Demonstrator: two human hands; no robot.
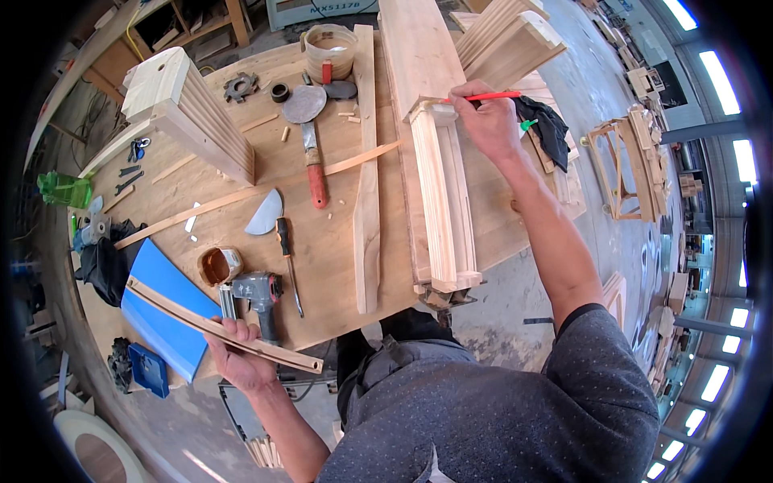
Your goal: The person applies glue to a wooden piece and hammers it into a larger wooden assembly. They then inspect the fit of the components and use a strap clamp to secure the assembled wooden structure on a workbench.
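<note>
Workshop floor and a big wooden worktop (pixel 322 241) fill my view, littered with tools and offcuts. Nearest me, at the lower left of the frame, my left hand (pixel 241 358) is closed around a long thin wooden strip (pixel 221 326), fingers curled over it near the worktop's edge, the strip lying across a blue sheet (pixel 165 310). Just beyond it rests a grey nail gun (pixel 258 294), a roll of tape (pixel 219 264) and a screwdriver (pixel 287 262).

Farther up, right of centre, a fluted wooden moulding (pixel 443 205) lies lengthwise on a plank. At its far end my right hand (pixel 487 121) pinches a red pencil (pixel 493 97), tip at the moulding's top block. I judge marking is under way; the strip looks not yet fitted, and the nail gun lies untouched.
</note>
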